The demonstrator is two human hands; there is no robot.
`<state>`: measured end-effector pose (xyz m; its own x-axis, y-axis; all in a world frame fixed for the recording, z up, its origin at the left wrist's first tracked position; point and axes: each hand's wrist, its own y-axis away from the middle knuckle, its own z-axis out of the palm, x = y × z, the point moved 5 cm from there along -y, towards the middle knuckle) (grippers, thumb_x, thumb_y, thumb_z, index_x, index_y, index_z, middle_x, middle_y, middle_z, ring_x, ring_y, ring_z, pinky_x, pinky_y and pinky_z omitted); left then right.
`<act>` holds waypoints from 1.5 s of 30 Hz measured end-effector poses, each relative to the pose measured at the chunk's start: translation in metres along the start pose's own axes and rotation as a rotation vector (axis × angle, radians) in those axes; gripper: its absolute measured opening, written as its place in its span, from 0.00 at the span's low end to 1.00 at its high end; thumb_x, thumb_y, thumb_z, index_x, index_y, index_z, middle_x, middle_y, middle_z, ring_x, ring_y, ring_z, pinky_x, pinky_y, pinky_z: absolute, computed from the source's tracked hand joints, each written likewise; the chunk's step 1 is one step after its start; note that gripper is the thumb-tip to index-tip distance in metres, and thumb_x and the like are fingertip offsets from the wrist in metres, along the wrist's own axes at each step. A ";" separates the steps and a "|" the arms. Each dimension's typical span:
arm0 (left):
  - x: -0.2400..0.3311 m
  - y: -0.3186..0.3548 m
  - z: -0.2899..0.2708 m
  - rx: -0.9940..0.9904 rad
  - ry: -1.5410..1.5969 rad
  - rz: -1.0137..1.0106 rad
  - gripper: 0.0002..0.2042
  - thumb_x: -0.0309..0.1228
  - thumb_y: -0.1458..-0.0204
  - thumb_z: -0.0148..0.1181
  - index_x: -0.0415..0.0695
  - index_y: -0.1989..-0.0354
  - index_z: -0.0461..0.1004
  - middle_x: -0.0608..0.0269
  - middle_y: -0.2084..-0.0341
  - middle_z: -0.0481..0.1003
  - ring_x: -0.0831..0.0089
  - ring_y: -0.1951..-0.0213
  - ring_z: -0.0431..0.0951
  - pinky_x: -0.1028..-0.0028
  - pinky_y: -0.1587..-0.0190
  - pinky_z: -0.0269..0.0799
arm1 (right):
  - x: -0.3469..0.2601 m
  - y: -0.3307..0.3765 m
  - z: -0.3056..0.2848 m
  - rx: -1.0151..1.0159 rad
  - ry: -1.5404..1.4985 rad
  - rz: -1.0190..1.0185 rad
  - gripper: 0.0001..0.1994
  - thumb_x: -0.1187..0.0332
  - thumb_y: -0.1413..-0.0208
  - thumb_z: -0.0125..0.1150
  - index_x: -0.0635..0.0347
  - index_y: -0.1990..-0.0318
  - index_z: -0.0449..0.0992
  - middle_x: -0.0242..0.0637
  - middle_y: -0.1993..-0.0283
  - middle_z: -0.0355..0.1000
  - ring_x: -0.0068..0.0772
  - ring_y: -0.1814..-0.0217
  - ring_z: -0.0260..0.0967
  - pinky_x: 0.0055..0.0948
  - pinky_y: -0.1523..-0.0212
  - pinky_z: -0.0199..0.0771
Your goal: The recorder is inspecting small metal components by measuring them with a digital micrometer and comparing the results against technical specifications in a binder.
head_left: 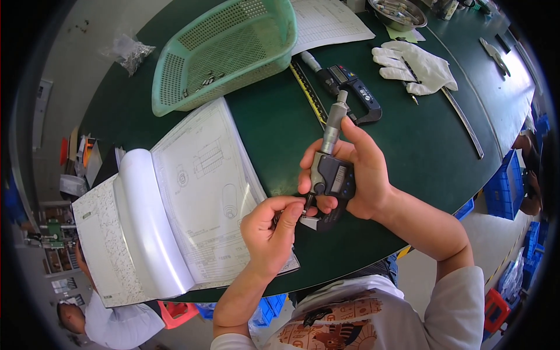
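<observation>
A digital micrometer with a dark frame and a silver barrel is held over the near side of the green table. My right hand wraps round its frame, and the thumb rests along the barrel near its upper end. At the micrometer's jaws, my left hand is closed in a pinch. A small metal part seems to be between its fingertips, mostly hidden by them. A second digital micrometer lies on the table beyond my right hand. Left of my hands is an open binder of technical drawings.
A green perforated basket with a few small metal parts stands at the far left. Around it are a plastic bag, a paper form and a yellow-marked ruler. Farther right lie a white glove, a steel strip and a metal bowl.
</observation>
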<state>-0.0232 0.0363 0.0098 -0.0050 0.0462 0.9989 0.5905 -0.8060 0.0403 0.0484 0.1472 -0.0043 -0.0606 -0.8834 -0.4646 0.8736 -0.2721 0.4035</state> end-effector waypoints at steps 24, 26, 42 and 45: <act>-0.013 -0.006 -0.005 -0.222 0.322 -0.294 0.07 0.26 0.52 0.53 0.35 0.67 0.67 0.71 0.77 0.66 0.88 0.76 0.60 0.88 0.74 0.53 | -0.010 0.003 0.004 -0.069 0.137 -0.184 0.32 0.41 0.48 0.22 0.62 0.70 0.67 0.42 0.76 0.69 0.26 0.83 0.61 0.21 0.83 0.61; -0.011 -0.006 -0.004 -0.202 0.301 -0.286 0.07 0.25 0.53 0.53 0.35 0.66 0.68 0.70 0.76 0.66 0.88 0.75 0.61 0.88 0.74 0.54 | -0.009 0.001 0.004 -0.054 0.138 -0.186 0.32 0.41 0.49 0.22 0.62 0.70 0.66 0.44 0.76 0.68 0.27 0.85 0.60 0.22 0.84 0.61; -0.008 -0.006 -0.003 -0.184 0.301 -0.231 0.07 0.23 0.53 0.53 0.34 0.66 0.67 0.67 0.73 0.67 0.86 0.72 0.64 0.87 0.70 0.58 | -0.010 0.004 0.006 -0.127 0.108 -0.200 0.31 0.39 0.51 0.30 0.61 0.72 0.68 0.42 0.76 0.69 0.26 0.83 0.62 0.21 0.83 0.61; -0.009 -0.007 -0.004 -0.196 0.296 -0.227 0.07 0.23 0.53 0.53 0.34 0.67 0.67 0.67 0.74 0.67 0.85 0.72 0.64 0.87 0.69 0.58 | -0.010 0.003 0.005 -0.093 0.142 -0.231 0.32 0.39 0.50 0.25 0.62 0.70 0.66 0.46 0.76 0.68 0.28 0.87 0.60 0.22 0.85 0.62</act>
<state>-0.0300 0.0391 0.0011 -0.3660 0.0867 0.9266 0.3830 -0.8934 0.2349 0.0492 0.1532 0.0059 -0.2005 -0.7384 -0.6439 0.8857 -0.4175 0.2031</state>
